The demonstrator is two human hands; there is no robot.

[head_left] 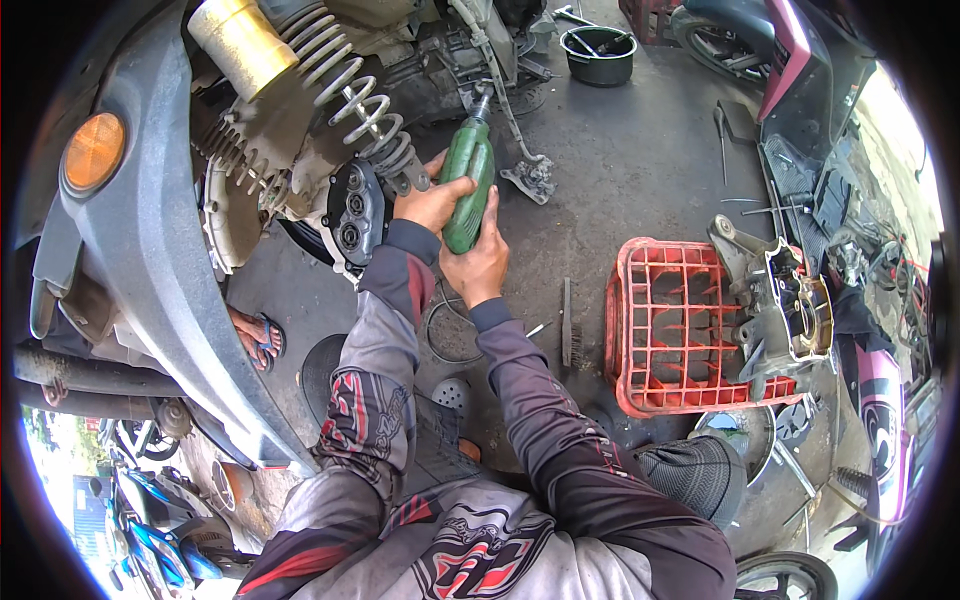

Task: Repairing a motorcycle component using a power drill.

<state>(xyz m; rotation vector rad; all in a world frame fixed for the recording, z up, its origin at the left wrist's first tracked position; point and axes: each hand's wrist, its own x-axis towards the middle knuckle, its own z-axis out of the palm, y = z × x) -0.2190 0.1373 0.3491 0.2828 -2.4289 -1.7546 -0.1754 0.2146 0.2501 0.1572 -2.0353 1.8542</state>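
Note:
A green handheld power tool [470, 180] is held in both my hands, its metal nose pointing away from me against the dark engine parts [430, 85] under the vehicle. My left hand [430, 205] wraps around its body from the left, with the thumb across the top. Lower down, my right hand [476, 262] closes around the rear end. Just left of my left hand are a shock absorber with a coil spring [360, 105] and a round black cover [355, 212]. What the tool's tip touches is too small to make out.
On the right, a red plastic crate [665, 400] bears a metal engine casing [795, 310]. A wire brush [571, 335] lies on the floor beside it. Farther off stands a black bucket [600, 68] with tools. A grey body panel [165, 230] curves along my left; another person's sandalled foot [262, 338] shows beneath.

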